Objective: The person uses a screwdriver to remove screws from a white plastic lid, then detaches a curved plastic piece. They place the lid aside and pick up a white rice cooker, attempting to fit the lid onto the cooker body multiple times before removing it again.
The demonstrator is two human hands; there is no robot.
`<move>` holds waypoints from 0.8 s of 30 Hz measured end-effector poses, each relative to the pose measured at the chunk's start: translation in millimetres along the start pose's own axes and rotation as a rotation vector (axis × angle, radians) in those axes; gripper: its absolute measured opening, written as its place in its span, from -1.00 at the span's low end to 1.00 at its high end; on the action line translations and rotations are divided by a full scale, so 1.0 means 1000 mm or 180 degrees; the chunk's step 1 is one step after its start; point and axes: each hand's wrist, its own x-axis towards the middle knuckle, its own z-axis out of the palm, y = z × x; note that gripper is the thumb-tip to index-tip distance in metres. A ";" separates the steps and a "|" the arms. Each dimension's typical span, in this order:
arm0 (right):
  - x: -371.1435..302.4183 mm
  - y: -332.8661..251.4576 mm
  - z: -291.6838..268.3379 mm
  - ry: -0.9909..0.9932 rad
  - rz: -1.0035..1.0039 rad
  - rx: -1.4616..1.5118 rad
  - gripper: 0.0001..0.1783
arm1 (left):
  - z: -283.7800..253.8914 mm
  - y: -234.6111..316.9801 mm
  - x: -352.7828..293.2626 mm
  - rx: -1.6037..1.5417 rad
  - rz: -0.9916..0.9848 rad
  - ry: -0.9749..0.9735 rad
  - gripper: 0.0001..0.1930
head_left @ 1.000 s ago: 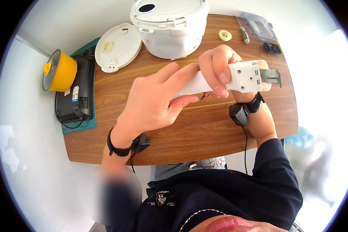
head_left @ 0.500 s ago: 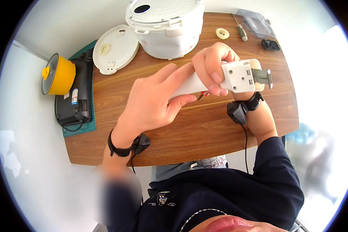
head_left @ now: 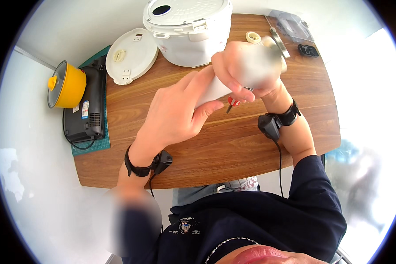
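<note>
Both my hands hold one long white plastic handle (head_left: 213,91) above the table. My left hand (head_left: 171,114) is closed round its lower left end, thumb beneath and fingers on top. Farther right, my right hand (head_left: 228,66) wraps the upper part. The handle's far end is smeared by motion; a grey metal piece (head_left: 280,46) juts from it. Below the right hand's fingers shows a small red-and-white piece (head_left: 234,101) with a short dark rod; whether that hand holds it I cannot tell.
A white rice cooker (head_left: 189,42) stands at the back, with a round white lid plate (head_left: 134,61) beside it. A yellow pot (head_left: 70,84) sits on a black stove (head_left: 90,110) at left. At back right lie a cream ring (head_left: 253,37), a clear plastic tray (head_left: 290,26) and a black part (head_left: 308,51).
My right hand has turned upward, swinging the handle's metal end away from me to the back. More of the red-and-white piece shows now. The left hand has barely moved.
</note>
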 end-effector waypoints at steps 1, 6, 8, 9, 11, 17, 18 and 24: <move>0.000 0.004 0.000 0.0123 -0.0005 0.0165 -0.08 | 0.000 -0.002 -0.001 -0.0063 -0.0067 -0.0011 -0.45; 0.004 0.008 -0.001 0.0393 0.0097 0.0239 -0.01 | -0.007 0.001 0.000 -0.0493 -0.0473 -0.0300 -0.57; 0.005 0.009 -0.001 0.0399 0.0086 0.0224 -0.01 | -0.008 0.002 -0.001 -0.0603 -0.0484 -0.0315 -0.60; 0.005 0.009 -0.001 0.0396 0.0099 0.0230 -0.01 | -0.009 0.002 -0.001 -0.0669 -0.0503 -0.0344 -0.61; 0.005 0.007 0.000 0.0436 0.0140 0.0189 -0.01 | -0.010 0.002 0.000 -0.0816 -0.0531 -0.0407 -0.62; 0.004 0.006 -0.001 0.0446 0.0062 -0.0138 -0.09 | -0.009 -0.002 -0.001 -0.0788 -0.0479 -0.0351 -0.62; 0.005 0.005 -0.001 0.0480 0.0028 -0.0277 -0.12 | -0.009 -0.001 -0.001 -0.0710 -0.0518 -0.0303 -0.62; 0.008 -0.016 0.014 0.1390 -0.0398 -0.1671 -0.27 | -0.006 -0.001 0.002 -0.0296 -0.0528 0.0078 -0.60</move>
